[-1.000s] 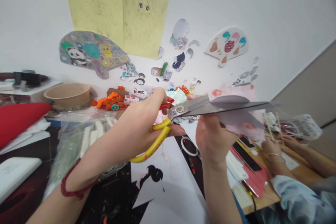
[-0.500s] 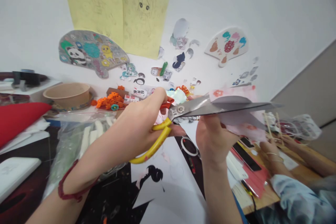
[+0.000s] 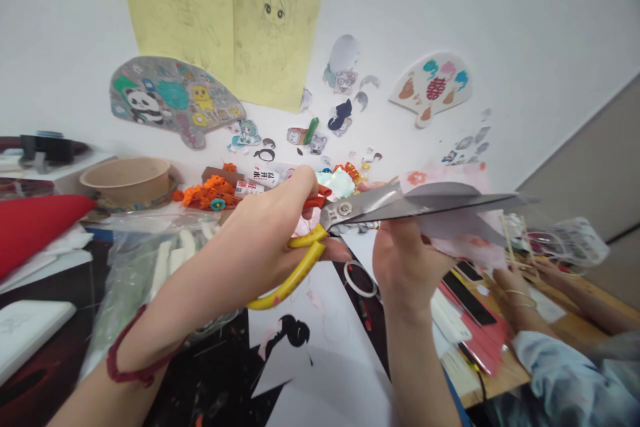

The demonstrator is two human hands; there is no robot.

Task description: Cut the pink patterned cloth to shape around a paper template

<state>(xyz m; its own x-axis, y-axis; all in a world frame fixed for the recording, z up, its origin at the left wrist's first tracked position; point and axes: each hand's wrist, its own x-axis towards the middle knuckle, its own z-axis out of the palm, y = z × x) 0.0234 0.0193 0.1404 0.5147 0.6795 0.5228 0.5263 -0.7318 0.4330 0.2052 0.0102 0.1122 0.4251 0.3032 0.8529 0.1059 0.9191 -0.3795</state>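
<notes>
Above the cluttered table point(image 3: 565, 330), the left hand point(image 3: 255, 233) grips yellow-handled scissors point(image 3: 345, 209) firmly, blades partly open at a pink-printed paper sheet point(image 3: 470, 247), still uncut through, held closely by the right hand point(image 3: 405, 267).

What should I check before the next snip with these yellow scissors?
1. Left hand on the yellow-handled scissors: ok, fingers wrapped around the handles.
2. Right hand on the pink paper: ok, the paper is held up by its edge.
3. Blades: ok, parted at the pivot.
4. Paper seated between the blades: cannot tell, the blade tips are blurred against it.
5. Co-worker's hand: ok, it sits below the blade tips, apart from them.
</notes>
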